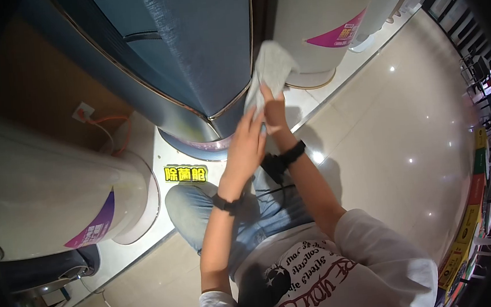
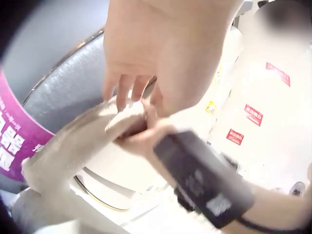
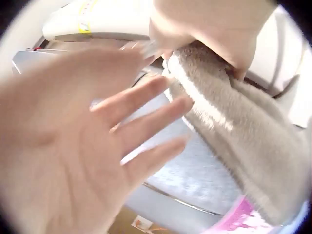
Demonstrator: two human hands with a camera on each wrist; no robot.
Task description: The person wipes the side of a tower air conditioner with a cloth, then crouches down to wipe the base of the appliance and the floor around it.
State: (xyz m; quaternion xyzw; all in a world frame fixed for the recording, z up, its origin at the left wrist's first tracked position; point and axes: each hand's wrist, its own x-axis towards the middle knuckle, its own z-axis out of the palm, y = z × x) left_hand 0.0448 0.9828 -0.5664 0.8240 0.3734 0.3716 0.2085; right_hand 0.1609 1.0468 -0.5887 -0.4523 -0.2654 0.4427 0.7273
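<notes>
At the left of the head view stands a rounded white cabinet with a purple label low on its front; behind it, at upper left, an orange cord runs from a wall socket. A tall blue-grey cabinet fills the top centre, with a yellow sign on the white ledge below its base.

Near the middle, the left hand is open beside the right one, its fingers extended and spread – their tips are at the edge of the cloth, though whether they press on it I cannot tell. Just right of it, the right hand grips the bunched pale cloth, fingers curled round it; the cloth sticks up past that hand, in front of the blue-grey cabinet's lower right side.

Farther right stands a second white cabinet with a pink label; shiny floor tiles spread across the right – yellow boxes line the lower right edge.
</notes>
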